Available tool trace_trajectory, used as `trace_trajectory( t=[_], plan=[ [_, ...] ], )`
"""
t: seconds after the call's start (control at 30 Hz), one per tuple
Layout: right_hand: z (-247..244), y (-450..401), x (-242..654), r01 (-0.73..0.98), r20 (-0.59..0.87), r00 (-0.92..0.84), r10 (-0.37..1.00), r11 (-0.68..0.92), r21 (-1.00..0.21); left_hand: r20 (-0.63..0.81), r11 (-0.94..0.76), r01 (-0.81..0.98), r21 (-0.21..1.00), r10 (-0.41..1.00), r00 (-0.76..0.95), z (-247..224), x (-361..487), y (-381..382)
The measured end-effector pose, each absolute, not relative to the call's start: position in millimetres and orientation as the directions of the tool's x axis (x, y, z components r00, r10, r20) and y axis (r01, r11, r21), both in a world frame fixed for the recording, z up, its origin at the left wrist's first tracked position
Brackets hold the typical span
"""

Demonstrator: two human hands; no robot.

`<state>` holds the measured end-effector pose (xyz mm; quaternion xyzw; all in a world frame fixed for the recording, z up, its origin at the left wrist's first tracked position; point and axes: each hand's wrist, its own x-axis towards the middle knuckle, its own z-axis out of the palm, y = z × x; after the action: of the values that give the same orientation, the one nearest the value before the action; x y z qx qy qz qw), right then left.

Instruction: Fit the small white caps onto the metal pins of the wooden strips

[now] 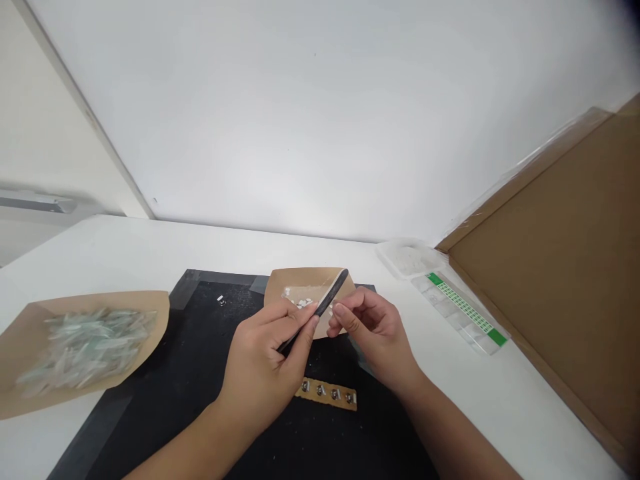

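Observation:
My left hand (267, 353) is closed on a slim black stick-like tool (334, 292) with a pale strip along its upper edge. The tool slants up and to the right over a brown paper tray (285, 275) with small white pieces in it. Just right of the tool, my right hand (375, 330) is in a pinch, thumb against fingers; a tiny pale bit may sit at the fingertips, too small to name. Below the hands lies a gold-brown strip (327, 393) with several round metal parts on it; my left hand covers its left end.
A black mat (195, 373) covers the middle of the white table. On the left stands a larger paper tray (150, 299) heaped with clear, greenish slivers. A clear plastic tray (410, 257) and a green-labelled plastic case (463, 310) lie right, beside a cardboard box (550, 267).

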<state>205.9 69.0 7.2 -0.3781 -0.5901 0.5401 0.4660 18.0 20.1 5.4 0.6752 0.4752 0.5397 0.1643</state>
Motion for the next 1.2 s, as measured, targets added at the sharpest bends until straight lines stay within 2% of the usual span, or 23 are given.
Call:
trace_trajectory(
  t=[0.2, 0.3, 0.37, 0.47, 0.57, 0.67, 0.8, 0.97, 1.1, 1.2],
  plan=[
    [7, 71, 209, -0.063, 0.14, -0.346, 0.928, 0.126, -0.99, 0.609, -0.521, 0.508, 0.686, 0.793, -0.008, 4, 18, 19],
    [7, 68, 207, 0.109, 0.251, -0.284, 0.925, 0.291, -0.95, 0.637, -0.54, 0.558, 0.63, 0.77, 0.027, 3, 19, 18],
    [7, 66, 205, 0.318, 0.409, -0.249, 0.878, 0.473, -0.822, 0.649, -0.546, 0.587, 0.598, 0.76, 0.046, 2, 20, 17],
    [4, 64, 201, 0.586, 0.631, -0.301, 0.715, 0.661, -0.469, 0.647, -0.537, 0.614, 0.579, 0.76, 0.054, 3, 20, 16],
    [2, 65, 197, 0.694, 0.727, -0.394, 0.563, 0.7, -0.166, 0.646, -0.524, 0.633, 0.571, 0.762, 0.047, 4, 20, 15],
    [0, 66, 195, 0.714, 0.748, -0.448, 0.49, 0.699, -0.031, 0.658, -0.511, 0.667, 0.542, 0.752, 0.042, 4, 19, 15],
    [2, 67, 193, 0.666, 0.707, -0.515, 0.484, 0.746, -0.026, 0.656, -0.495, 0.702, 0.512, 0.753, 0.052, 4, 18, 13],
    [6, 69, 193, 0.68, 0.706, -0.445, 0.551, 0.721, -0.134, 0.651, -0.484, 0.719, 0.499, 0.757, 0.057, 3, 19, 15],
    [7, 69, 193, 0.616, 0.639, -0.52, 0.566, 0.767, -0.179, 0.658, -0.476, 0.736, 0.481, 0.751, 0.055, 3, 17, 16],
    [10, 69, 193, 0.625, 0.682, -0.433, 0.59, 0.741, -0.245, 0.668, -0.488, 0.738, 0.466, 0.741, 0.068, 3, 17, 15]
  ],
)
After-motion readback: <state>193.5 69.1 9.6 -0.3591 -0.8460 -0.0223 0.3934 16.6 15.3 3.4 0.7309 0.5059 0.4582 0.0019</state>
